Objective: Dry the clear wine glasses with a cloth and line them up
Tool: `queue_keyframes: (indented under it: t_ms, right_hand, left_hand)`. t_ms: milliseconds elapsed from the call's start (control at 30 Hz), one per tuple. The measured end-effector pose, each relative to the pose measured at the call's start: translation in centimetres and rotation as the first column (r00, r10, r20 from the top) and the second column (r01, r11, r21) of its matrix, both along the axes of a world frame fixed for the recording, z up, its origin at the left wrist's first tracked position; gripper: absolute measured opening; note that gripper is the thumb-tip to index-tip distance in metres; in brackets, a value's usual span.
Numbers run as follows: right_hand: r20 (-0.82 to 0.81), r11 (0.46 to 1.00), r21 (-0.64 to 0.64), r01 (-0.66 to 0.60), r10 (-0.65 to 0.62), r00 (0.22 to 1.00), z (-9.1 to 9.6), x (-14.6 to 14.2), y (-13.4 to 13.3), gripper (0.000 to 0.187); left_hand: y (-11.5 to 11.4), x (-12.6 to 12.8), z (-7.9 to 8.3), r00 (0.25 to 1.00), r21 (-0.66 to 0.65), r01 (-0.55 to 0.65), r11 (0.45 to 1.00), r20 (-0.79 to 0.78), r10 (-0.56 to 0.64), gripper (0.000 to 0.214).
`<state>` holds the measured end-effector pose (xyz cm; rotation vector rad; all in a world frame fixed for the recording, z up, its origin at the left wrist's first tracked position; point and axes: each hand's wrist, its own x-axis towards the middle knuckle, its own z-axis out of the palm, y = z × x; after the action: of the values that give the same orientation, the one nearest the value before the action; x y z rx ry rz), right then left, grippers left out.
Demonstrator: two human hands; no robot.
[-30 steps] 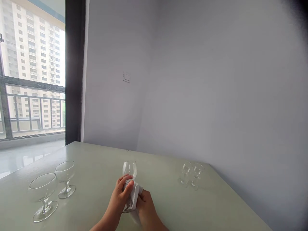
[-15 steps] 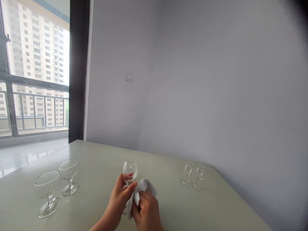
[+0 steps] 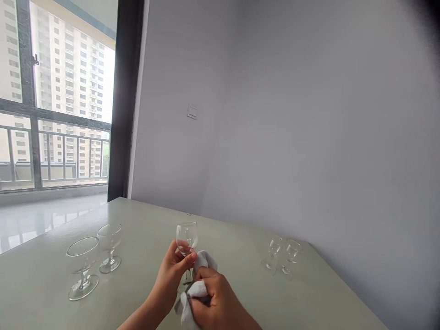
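My left hand [image 3: 172,274] pinches a small clear stemmed glass [image 3: 186,237] just under its bowl and holds it upright above the pale table [image 3: 144,243]. Close beside it, my right hand [image 3: 216,302] is closed around a crumpled white cloth [image 3: 197,286], pressed against the glass's stem and foot. The stem and foot are mostly hidden by the cloth and my fingers.
Two wide-bowled stemmed glasses [image 3: 83,266] [image 3: 109,246] stand at the left of the table. Two small stemmed glasses [image 3: 274,252] [image 3: 290,255] stand at the right near the grey wall. A large window with a railing is at the far left.
The view has swung a little to the left. My right hand has moved the cloth from beside the bowl down to the glass's stem and foot. The left hand keeps its hold.
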<state>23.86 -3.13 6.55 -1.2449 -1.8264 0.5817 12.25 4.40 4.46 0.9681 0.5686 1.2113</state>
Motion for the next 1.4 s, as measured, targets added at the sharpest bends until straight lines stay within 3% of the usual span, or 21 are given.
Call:
queue_keyframes:
  t_ms: [67, 100, 200, 267, 333, 400, 433, 500, 567, 700, 833, 967, 1100, 1200, 1300, 1400]
  right_hand:
    - [-0.112, 0.979, -0.201, -0.030, 0.007, 0.994, 1.4, 1.6, -0.3, 0.012]
    - [-0.144, 0.972, -0.234, -0.011, -0.023, 0.989, 1.9, 2.3, -0.4, 0.012]
    - [-0.260, 0.980, -0.167, 0.109, -0.150, 0.954, 2.7, 3.4, -0.5, 0.022]
    - [-0.260, 0.988, -0.042, 0.145, -0.151, 0.954, 2.4, 2.9, -0.4, 0.019]
    - [-0.037, 0.982, 0.173, 0.074, -0.069, 0.997, 1.0, 1.5, -0.1, 0.008]
    - [0.251, 0.919, 0.393, 0.016, -0.124, 0.960, -1.1, -0.1, 0.4, 0.025]
    - [0.311, 0.870, 0.490, 0.050, -0.228, 0.922, -2.3, -0.8, 0.8, 0.025]
    - [0.289, 0.768, 0.619, 0.163, -0.416, 0.862, -4.2, -1.6, 1.4, 0.020]
    - [0.263, 0.745, 0.642, 0.181, -0.436, 0.860, -4.9, -1.5, 1.7, 0.023]
    - [0.166, 0.854, 0.517, 0.062, -0.171, 0.971, -3.6, -0.3, 1.3, 0.025]
    - [-0.217, 0.962, 0.249, 0.111, -0.056, 0.975, -2.6, -0.1, 1.3, 0.003]
    - [-0.569, 1.000, -0.015, 0.023, -0.028, 0.822, -3.0, -0.6, 1.8, 0.017]
    - [-0.852, 0.986, -0.092, -0.138, -0.006, 0.524, -3.0, -1.2, 1.8, 0.028]
    - [-0.943, 0.963, -0.119, -0.243, -0.033, 0.331, -2.5, -1.7, 1.5, 0.029]
    - [-0.963, 0.951, -0.132, -0.281, -0.056, 0.264, -2.2, -2.2, 1.3, 0.037]
    - [-0.954, 0.940, -0.181, -0.289, -0.097, 0.284, -2.2, -2.5, 0.9, 0.049]
  left_hand:
    - [0.7, -0.4, -0.1, 0.999, -0.067, 0.015, 0.998, 0.046, -0.012, 0.030]
    - [0.9, -0.5, -0.1, 0.996, -0.110, 0.050, 0.993, 0.076, -0.042, 0.030]
    - [1.2, -0.6, -0.2, 0.977, -0.223, 0.180, 0.958, 0.152, -0.148, 0.032]
    - [0.9, -0.4, -0.4, 0.961, -0.275, 0.248, 0.929, 0.195, -0.199, 0.033]
    - [0.5, 0.0, -0.6, 0.938, -0.284, 0.323, 0.903, 0.225, -0.264, 0.031]
    - [0.2, 0.3, -0.7, 0.910, -0.284, 0.392, 0.875, 0.260, -0.323, 0.029]
    - [0.1, 0.3, -0.8, 0.903, -0.291, 0.404, 0.867, 0.276, -0.328, 0.028]
    - [0.0, 0.3, -0.7, 0.911, -0.321, 0.378, 0.868, 0.295, -0.288, 0.028]
    - [0.0, 0.1, -0.4, 0.923, -0.348, 0.335, 0.876, 0.308, -0.231, 0.031]
    - [-0.3, -0.2, 0.2, 0.917, -0.393, 0.331, 0.858, 0.348, -0.194, 0.034]
    - [-0.5, -0.5, 0.6, 0.907, -0.356, 0.353, 0.865, 0.359, -0.222, 0.034]
    - [-0.5, -0.7, 0.9, 0.872, -0.303, 0.408, 0.861, 0.409, -0.269, 0.032]
    - [-1.0, -0.6, 1.1, 0.843, -0.243, 0.421, 0.874, 0.459, -0.279, 0.021]
    - [-1.4, -0.6, 1.4, 0.820, -0.158, 0.441, 0.884, 0.471, -0.325, 0.009]
    - [-1.7, -0.7, 1.8, 0.829, -0.118, 0.420, 0.900, 0.453, -0.327, 0.011]
    - [-1.8, -0.8, 2.0, 0.864, -0.103, 0.349, 0.931, 0.420, -0.278, 0.016]
